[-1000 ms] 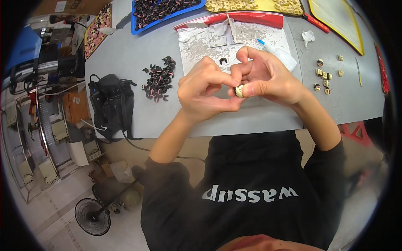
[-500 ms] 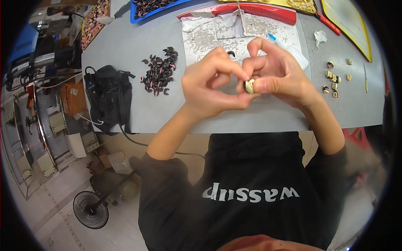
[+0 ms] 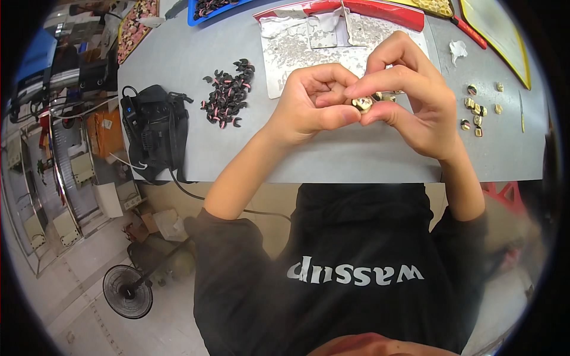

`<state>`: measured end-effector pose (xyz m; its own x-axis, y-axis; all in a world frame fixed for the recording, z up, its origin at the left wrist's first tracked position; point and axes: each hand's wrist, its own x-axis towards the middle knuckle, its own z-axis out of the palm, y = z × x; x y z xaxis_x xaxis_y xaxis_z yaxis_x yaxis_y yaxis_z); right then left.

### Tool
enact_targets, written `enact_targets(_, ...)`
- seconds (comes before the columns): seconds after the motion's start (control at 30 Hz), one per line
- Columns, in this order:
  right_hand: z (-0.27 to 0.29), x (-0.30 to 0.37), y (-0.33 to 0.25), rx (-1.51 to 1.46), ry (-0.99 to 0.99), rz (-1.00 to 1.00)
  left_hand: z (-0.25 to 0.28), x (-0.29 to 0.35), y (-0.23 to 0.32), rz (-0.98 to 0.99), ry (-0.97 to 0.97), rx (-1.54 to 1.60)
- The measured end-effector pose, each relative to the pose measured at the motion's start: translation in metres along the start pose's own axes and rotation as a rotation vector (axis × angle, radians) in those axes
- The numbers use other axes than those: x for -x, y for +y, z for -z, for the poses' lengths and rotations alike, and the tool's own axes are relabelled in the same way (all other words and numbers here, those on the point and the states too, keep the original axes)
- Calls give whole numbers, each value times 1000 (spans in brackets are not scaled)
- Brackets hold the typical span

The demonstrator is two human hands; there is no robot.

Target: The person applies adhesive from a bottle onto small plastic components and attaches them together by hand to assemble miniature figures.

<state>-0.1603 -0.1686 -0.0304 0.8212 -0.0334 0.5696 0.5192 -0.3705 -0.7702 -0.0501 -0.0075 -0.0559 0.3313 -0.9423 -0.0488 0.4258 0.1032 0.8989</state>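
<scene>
A small cream piece with black marks (image 3: 361, 105) is pinched between my two hands over the grey table. The thumb and forefinger of my left hand (image 3: 309, 107) close on its left side. From the right, the thumb and forefinger of my right hand (image 3: 418, 98) meet at the same piece. Just behind it, partly hidden by my right fingers, are other small cream and dark pieces (image 3: 386, 97). Beyond my hands lies a white speckled sheet (image 3: 291, 56) with a red edge.
Left of my hands is a pile of black and pink curved pieces (image 3: 227, 95), beside a black bag (image 3: 155, 133). Several small cream pieces (image 3: 475, 110) lie at right, near crumpled white tissue (image 3: 457, 51) and a thin stick (image 3: 522, 111). A blue tray (image 3: 222, 10) and yellow-rimmed tray (image 3: 527, 74) stand farther back.
The held piece has turned, showing more of its marked cream face. My right forefinger and thumb have spread wider. A blue-tipped white object beside my right hand no longer shows.
</scene>
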Motion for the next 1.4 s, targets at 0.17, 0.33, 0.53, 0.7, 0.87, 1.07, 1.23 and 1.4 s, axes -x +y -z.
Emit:
enact_targets(0.17,-1,0,2,89,31,48,-2,-1,1,40,-1,-2)
enact_targets(0.33,-3,1,1,154,42,66,-3,-2,-1,63,-18,35)
enact_targets(0.53,-7,1,2,145,59,60,-2,-1,-1,65,-66,148)
enact_targets(0.7,-8,2,3,195,55,86,-3,-2,-3,89,-102,226)
enact_targets(0.87,-9,3,4,266,62,118,-3,-2,-6,83,-102,225)
enact_targets(1.07,-12,3,1,329,49,83,-5,-4,-7,120,-49,208)
enact_targets(1.23,-14,2,3,356,46,92,0,-4,-11,140,-69,192)
enact_targets(1.4,-11,1,4,350,52,95,-8,-5,-12,84,-1,240)
